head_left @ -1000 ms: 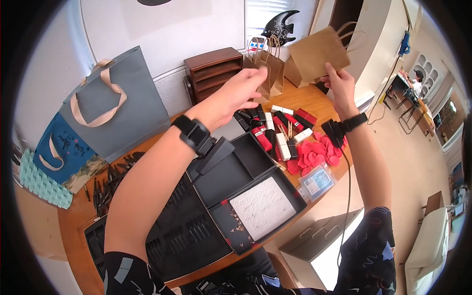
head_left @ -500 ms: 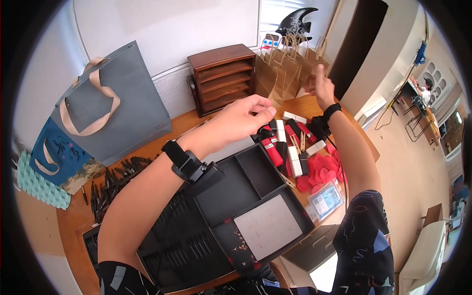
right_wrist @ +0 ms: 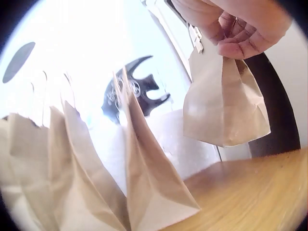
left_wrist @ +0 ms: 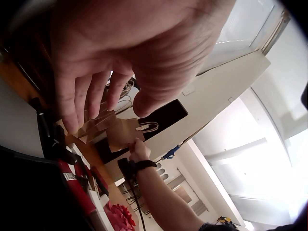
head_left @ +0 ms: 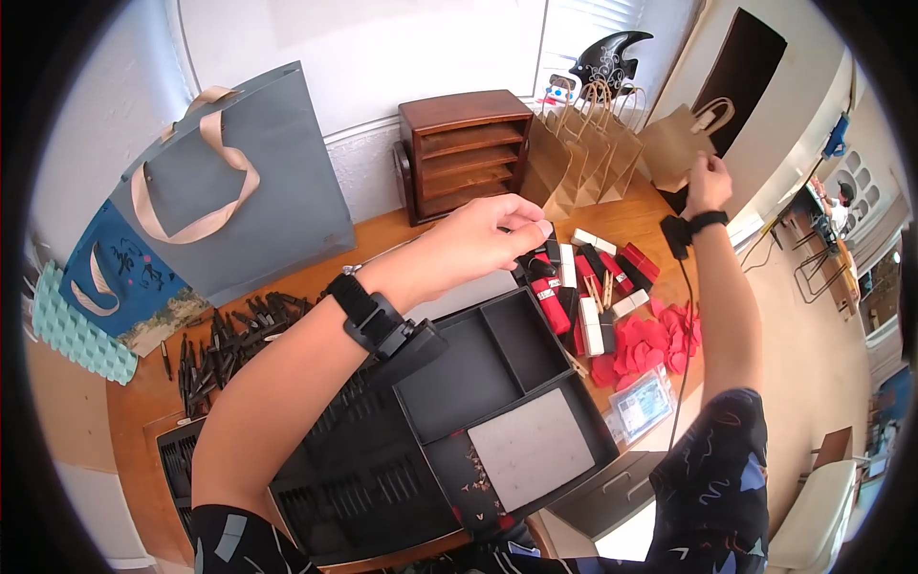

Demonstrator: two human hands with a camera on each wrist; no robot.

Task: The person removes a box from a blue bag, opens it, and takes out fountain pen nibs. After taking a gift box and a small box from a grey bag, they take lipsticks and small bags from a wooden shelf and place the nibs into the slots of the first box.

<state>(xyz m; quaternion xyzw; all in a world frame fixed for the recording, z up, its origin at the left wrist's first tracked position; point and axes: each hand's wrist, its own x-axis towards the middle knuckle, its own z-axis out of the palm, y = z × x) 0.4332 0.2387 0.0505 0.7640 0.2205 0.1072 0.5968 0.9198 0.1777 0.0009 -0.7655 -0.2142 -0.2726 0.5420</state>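
My right hand (head_left: 708,184) pinches the edge of a small brown paper bag (head_left: 669,148) at the table's back right corner. In the right wrist view the bag (right_wrist: 224,108) hangs upright just above the wooden surface, with a small wooden clip (right_wrist: 196,39) near its handle. Several like bags (head_left: 574,158) stand in a row to its left. My left hand (head_left: 483,234) hovers over the back of the black tray (head_left: 459,368), holding nothing; its fingers hang loosely extended in the left wrist view.
Red, white and black boxes (head_left: 593,330), red petals (head_left: 650,340) and a clear packet (head_left: 643,404) lie at the right. A wooden shelf (head_left: 466,113) stands behind; a large grey bag (head_left: 277,182) and black pens (head_left: 225,349) are left. A cord trails from my right wrist.
A second ago my right hand held a bag raised and tilted; then it was at the row's right end. Now it has moved right, gripping an upright bag. My left hand remains empty.
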